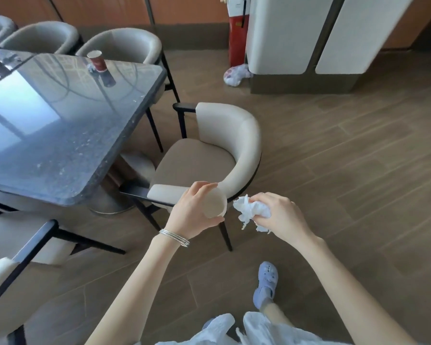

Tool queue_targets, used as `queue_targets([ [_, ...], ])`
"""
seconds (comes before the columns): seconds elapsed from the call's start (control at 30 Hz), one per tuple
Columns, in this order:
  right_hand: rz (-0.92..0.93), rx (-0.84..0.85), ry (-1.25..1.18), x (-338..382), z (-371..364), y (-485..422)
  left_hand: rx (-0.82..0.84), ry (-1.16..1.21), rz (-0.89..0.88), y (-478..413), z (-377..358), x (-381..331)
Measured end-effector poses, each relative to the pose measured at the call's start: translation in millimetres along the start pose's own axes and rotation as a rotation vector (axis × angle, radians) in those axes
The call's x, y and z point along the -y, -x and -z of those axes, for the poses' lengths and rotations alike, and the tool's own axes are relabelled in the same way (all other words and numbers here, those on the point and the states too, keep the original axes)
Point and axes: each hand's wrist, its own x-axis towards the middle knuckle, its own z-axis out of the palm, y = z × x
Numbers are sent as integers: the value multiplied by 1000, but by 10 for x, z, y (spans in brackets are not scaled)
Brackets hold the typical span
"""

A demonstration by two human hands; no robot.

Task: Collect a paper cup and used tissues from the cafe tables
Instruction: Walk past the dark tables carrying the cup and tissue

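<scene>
Wood-plank flooring (346, 150) runs under a dark, glossy stone table (47, 145) at the left, ringed by pale padded chairs, the nearest chair (209, 155) standing just past the person's hands. Far back on that table, near its rear edge, a red paper cup (97, 61) stands upright with a small scrap of tissue (91, 67) just beside it, well apart from both hands. Nearer, the left hand (192, 212) wraps a white paper cup (214, 202), fingers curled round its wall and thumb under the rim; the cup is tipped so that its open mouth faces right and toward the camera. Just beside that mouth, to its right, the right hand (281, 217) is closed round a crumpled wad of used tissues (251, 212), whose loose ends stick out leftward toward the cup. Wad and rim lie near each other but apart. The likely next move is stuffing the tissues into the cup, which turns on this alignment: the cup's long axis points at the wad, so the right hand need only travel left along it. At the far right stands a white counter (296, 46), with a plastic bag (235, 74) on the floor at its foot.
</scene>
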Motion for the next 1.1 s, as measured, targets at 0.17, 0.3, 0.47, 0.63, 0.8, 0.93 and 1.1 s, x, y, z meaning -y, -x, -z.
queue_targets([
  [0.17, -17, -16, 11, -505, 420, -488, -22, 10, -11, -686, -296, -299],
  [0.3, -21, -11, 14, -898, 824, -877, -36, -3, 5, -1242, -507, -572],
  [0.47, 0, -18, 38, -1375, 1263, -1324, -61, 25, 12, -1836, -740, -872],
  [0.63, -10, -37, 32, -1731, 1524, -1645, -64, 21, 15, -2275, -884, -979],
  [0.8, -19, -12, 21, -1992, 1577, -2033, -70, 22, 22, -2763, -990, -967],
  [0.93, -17, 9, 31, -2095, 1613, -2513, -57, 36, 27, -3218, -1057, -880],
  [1.1, -9, 12, 49, -2149, 1730, -3317, -67, 67, 25, -4004, -1016, -680],
])
